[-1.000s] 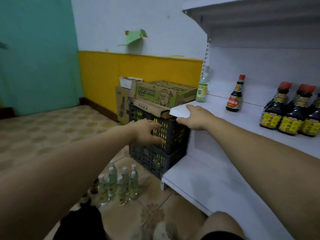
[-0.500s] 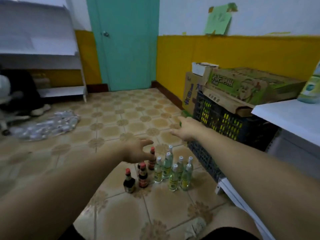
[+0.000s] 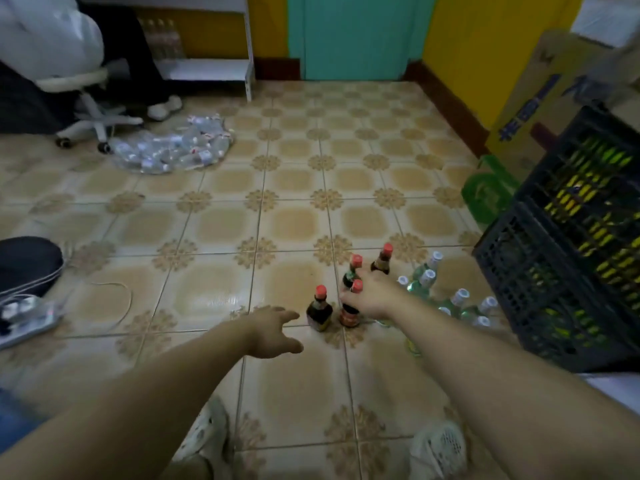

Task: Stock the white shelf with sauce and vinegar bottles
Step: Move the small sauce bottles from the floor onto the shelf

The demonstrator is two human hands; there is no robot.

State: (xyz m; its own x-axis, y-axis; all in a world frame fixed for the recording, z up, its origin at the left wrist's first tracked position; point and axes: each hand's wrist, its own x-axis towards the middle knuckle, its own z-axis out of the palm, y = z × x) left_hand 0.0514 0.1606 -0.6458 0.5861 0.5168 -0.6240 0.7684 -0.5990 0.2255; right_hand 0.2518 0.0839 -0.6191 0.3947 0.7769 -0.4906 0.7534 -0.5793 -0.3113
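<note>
Red-capped dark sauce bottles (image 3: pixel 382 263) grouped on tiled floor (image 3: pixel 214 220), likely for two-handed pickup. Right hand (image 3: pixel 369 296) fingers curl round near-right bottle (image 3: pixel 349 315); left hand (image 3: pixel 268 332) fingers apart, short of leftmost bottle (image 3: pixel 319 310).

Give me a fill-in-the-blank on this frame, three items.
1. The four dark glass sauce bottles on the tan tiled floor have ____ caps.
2. The clear white-capped vinegar bottles stand to their ____.
3. The left hand holds ____; the right hand has its grip on one sauce bottle.
Missing: red; right; nothing.
</note>
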